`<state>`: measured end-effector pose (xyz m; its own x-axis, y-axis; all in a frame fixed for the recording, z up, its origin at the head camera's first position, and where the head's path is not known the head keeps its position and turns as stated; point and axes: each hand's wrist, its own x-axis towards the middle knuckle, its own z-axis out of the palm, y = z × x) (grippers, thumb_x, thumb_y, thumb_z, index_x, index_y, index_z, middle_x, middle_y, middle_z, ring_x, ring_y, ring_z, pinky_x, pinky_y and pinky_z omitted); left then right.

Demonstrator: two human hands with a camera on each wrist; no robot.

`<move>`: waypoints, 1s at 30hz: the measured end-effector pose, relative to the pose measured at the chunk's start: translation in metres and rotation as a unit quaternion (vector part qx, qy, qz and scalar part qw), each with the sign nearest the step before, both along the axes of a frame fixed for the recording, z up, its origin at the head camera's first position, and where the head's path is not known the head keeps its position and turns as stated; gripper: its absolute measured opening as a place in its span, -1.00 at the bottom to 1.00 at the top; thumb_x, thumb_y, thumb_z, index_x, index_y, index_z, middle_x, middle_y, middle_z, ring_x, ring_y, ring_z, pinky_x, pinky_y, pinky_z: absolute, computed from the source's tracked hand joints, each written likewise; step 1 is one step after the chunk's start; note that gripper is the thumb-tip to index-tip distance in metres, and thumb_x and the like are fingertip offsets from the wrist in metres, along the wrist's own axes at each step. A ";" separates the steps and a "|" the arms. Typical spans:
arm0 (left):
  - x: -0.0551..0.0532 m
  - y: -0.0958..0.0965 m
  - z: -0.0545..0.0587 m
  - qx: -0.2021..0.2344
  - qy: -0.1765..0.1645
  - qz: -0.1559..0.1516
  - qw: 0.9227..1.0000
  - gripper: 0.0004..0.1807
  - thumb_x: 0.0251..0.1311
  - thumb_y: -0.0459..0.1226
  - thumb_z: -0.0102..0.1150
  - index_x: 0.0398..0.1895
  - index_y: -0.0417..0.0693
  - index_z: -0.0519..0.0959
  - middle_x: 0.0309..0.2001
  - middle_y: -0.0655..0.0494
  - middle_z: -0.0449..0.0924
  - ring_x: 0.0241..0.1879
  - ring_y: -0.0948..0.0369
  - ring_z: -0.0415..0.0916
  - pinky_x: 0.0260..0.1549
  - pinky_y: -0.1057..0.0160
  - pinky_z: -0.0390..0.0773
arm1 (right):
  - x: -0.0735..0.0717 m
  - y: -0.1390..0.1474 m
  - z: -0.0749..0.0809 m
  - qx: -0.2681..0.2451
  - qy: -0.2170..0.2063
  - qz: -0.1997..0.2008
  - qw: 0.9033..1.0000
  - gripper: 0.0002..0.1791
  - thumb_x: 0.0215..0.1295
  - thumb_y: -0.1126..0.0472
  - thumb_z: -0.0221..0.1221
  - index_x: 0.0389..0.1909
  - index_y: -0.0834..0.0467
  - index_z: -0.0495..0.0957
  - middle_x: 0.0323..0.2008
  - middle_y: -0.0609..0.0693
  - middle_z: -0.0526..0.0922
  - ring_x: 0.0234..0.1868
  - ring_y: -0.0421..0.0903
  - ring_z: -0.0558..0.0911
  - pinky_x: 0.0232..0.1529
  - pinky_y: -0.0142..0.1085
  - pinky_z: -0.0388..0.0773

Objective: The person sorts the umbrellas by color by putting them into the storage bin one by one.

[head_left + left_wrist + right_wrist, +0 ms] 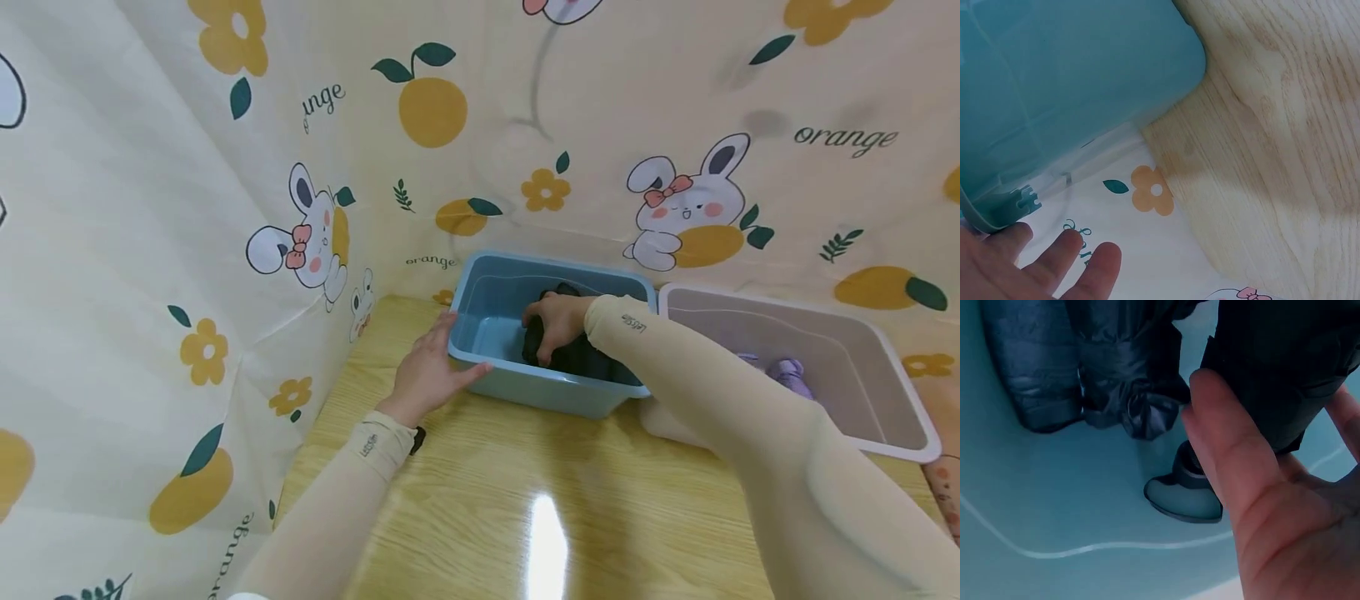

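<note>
My right hand [558,321] reaches down into a blue plastic bin [517,379] and grips a black roll-shaped bundle [533,337]. In the right wrist view, fingers and thumb stand around that black bundle [1279,369]; its exact kind is unclear. Beside it lie shiny dark rolls [1116,369] of a thin, crinkled material. A black D-shaped loop [1185,503] shows below them on the bin floor. At the bin's left end, my left hand [431,371] touches the rim with fingers spread and fairly straight; the left wrist view shows its fingertips [1100,265] by the rim.
To the right, against the blue bin, stands a beige-grey bin [862,367] with purple items [791,377] inside, partly hidden by the right forearm. Both rest on a wooden table [480,492]. A printed cloth [525,167] hangs behind and on the left.
</note>
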<state>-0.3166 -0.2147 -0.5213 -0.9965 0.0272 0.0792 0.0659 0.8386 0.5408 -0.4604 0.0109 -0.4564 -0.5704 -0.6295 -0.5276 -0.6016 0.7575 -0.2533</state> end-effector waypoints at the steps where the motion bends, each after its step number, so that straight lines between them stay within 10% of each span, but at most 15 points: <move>1: 0.000 0.001 0.000 -0.001 -0.001 -0.001 1.000 0.17 0.07 0.41 0.18 0.60 0.01 0.01 0.57 0.00 -0.04 0.41 -0.09 0.18 0.15 -0.11 0.42 | 0.000 0.000 -0.003 0.003 0.002 0.002 1.000 -0.12 -0.04 -0.03 0.44 0.38 0.03 0.41 0.35 0.28 0.24 0.28 0.13 0.29 0.13 -0.03 0.39; 30: -0.001 0.001 -0.002 -0.007 -0.002 -0.001 1.000 0.15 0.10 0.40 0.17 0.60 0.02 0.00 0.58 0.07 -0.10 0.40 -0.11 0.19 0.15 -0.12 0.41 | -0.016 -0.006 -0.055 0.023 -0.042 0.018 0.999 -0.20 0.13 0.07 0.45 0.41 0.08 0.40 0.41 0.25 0.26 0.42 0.16 0.21 0.32 0.02 0.24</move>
<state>-0.3180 -0.2132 -0.5232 -0.9967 0.0301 0.0750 0.0654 0.8461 0.5291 -0.4767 0.0053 -0.5116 -0.5007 -0.6227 -0.6013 -0.6071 0.7477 -0.2688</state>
